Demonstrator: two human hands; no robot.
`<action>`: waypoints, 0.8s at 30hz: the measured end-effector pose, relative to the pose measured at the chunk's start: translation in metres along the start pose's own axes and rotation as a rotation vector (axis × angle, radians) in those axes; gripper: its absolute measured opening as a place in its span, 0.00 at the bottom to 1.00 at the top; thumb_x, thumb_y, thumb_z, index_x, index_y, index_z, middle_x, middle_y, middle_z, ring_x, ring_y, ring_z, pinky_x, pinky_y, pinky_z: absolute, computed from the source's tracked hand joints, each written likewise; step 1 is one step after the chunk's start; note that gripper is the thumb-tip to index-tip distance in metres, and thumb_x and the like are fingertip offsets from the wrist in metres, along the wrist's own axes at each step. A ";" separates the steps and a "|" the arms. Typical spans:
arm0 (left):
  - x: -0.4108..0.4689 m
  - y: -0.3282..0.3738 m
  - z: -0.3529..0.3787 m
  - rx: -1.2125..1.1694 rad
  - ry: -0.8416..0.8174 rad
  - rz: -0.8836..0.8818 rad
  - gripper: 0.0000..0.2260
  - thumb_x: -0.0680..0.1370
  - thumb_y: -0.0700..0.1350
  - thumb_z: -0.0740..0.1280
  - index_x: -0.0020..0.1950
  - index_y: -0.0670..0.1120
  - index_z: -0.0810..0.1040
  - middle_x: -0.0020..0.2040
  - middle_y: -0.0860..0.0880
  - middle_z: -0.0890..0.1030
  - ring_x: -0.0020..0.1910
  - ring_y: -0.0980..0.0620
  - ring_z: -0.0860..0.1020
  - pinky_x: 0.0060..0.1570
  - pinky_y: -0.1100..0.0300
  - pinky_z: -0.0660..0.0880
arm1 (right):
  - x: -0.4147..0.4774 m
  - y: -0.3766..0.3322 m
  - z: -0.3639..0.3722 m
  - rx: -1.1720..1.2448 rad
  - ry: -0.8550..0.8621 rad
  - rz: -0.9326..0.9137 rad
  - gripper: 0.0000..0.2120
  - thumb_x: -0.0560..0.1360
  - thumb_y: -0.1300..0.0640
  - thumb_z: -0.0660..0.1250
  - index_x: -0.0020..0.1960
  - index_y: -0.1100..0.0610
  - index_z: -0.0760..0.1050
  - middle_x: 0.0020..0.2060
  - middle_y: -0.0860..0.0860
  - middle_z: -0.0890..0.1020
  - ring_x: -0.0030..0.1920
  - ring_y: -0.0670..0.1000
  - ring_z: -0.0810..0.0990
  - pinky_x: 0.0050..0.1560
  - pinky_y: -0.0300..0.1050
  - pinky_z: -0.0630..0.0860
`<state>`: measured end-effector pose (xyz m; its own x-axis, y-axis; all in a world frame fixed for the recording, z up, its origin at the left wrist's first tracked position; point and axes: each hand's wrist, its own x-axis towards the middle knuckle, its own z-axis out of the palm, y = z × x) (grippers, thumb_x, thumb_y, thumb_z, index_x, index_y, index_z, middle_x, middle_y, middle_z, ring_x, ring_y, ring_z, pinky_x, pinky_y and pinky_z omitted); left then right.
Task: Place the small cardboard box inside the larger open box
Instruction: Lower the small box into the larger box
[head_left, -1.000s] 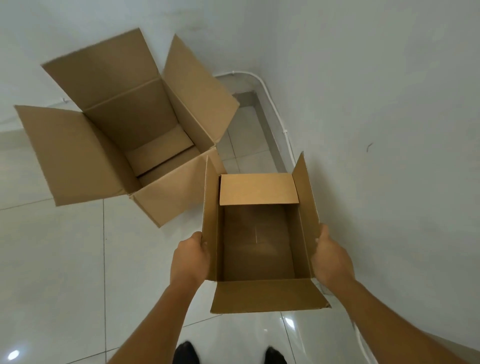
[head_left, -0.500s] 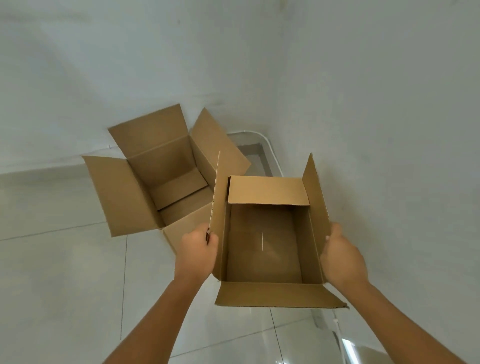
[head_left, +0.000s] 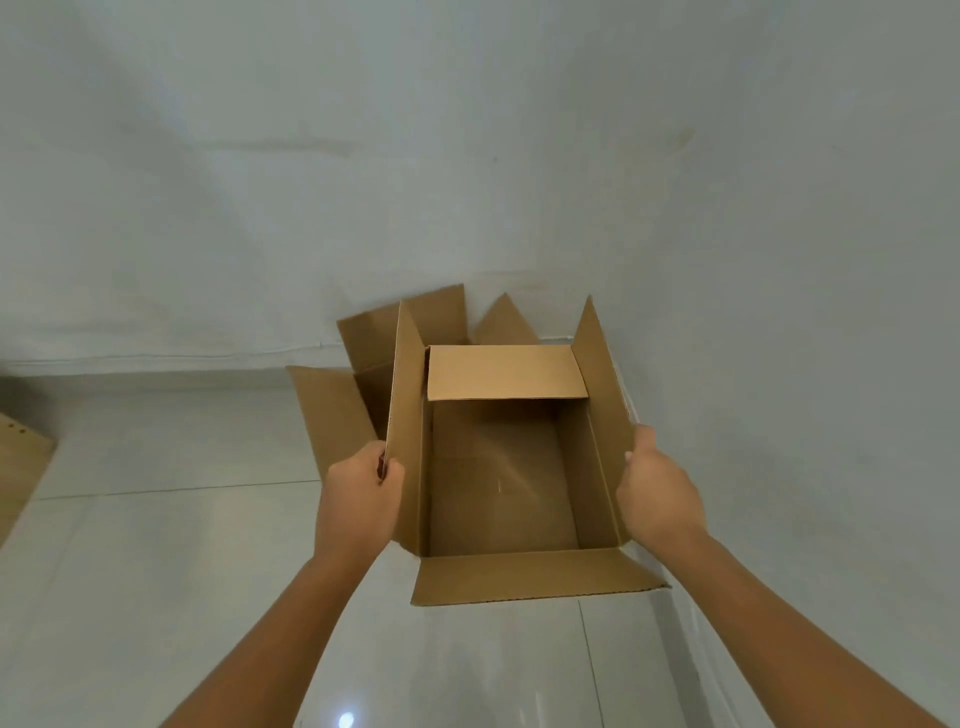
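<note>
At the far left edge I see a corner of some brown board (head_left: 21, 457) on the white tiled floor (head_left: 156, 571); I cannot tell what it is. Going right, the left hand (head_left: 358, 499) is closed on the left side of the small cardboard box (head_left: 498, 483): the fingers (head_left: 387, 475) are curled over the near edge of the left flap, which stands upright. The forearm comes from the near bottom of the picture.

The small cardboard box is held up in the air between both hands, open side toward me. Its inside is bare. The far flap is folded inward over the opening, the near flap hangs outward toward me, and the two side flaps stand up.

Behind it, on the far side, is the larger open box (head_left: 337, 415), standing on the floor by the corner of the walls. The small box covers most of it; I see only its left flap and the tops of its far flaps, so the small box is in front of or above it, not inside.

At the right, the right hand (head_left: 660, 499) presses against the outside of the right wall, thumb at the flap edge; its fingers are hidden behind the cardboard. The grey wall (head_left: 779, 260) fills the right side.
</note>
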<state>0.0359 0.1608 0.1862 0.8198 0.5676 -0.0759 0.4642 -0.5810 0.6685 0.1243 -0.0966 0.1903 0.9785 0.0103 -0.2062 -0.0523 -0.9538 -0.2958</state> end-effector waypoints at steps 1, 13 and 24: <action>0.009 -0.005 -0.005 -0.002 0.015 -0.007 0.13 0.79 0.40 0.61 0.35 0.41 0.73 0.29 0.44 0.74 0.27 0.53 0.70 0.28 0.65 0.66 | 0.007 -0.011 0.003 -0.002 -0.008 -0.017 0.17 0.79 0.65 0.58 0.66 0.59 0.61 0.28 0.51 0.72 0.27 0.47 0.72 0.24 0.37 0.62; 0.104 -0.046 0.028 0.020 0.107 -0.135 0.10 0.79 0.40 0.62 0.38 0.42 0.75 0.30 0.43 0.77 0.28 0.53 0.72 0.29 0.66 0.68 | 0.123 -0.088 0.068 0.015 -0.105 -0.113 0.24 0.77 0.67 0.60 0.70 0.57 0.58 0.36 0.52 0.77 0.35 0.52 0.79 0.35 0.46 0.78; 0.184 -0.087 0.096 -0.001 0.147 -0.303 0.10 0.80 0.42 0.61 0.52 0.39 0.80 0.30 0.50 0.75 0.29 0.57 0.72 0.30 0.68 0.67 | 0.249 -0.124 0.136 -0.040 -0.133 -0.342 0.18 0.79 0.64 0.59 0.67 0.59 0.63 0.28 0.48 0.72 0.26 0.47 0.72 0.26 0.40 0.66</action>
<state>0.1781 0.2598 0.0427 0.5878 0.7922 -0.1639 0.6787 -0.3726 0.6328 0.3477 0.0652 0.0487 0.9035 0.3667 -0.2218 0.2834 -0.8995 -0.3325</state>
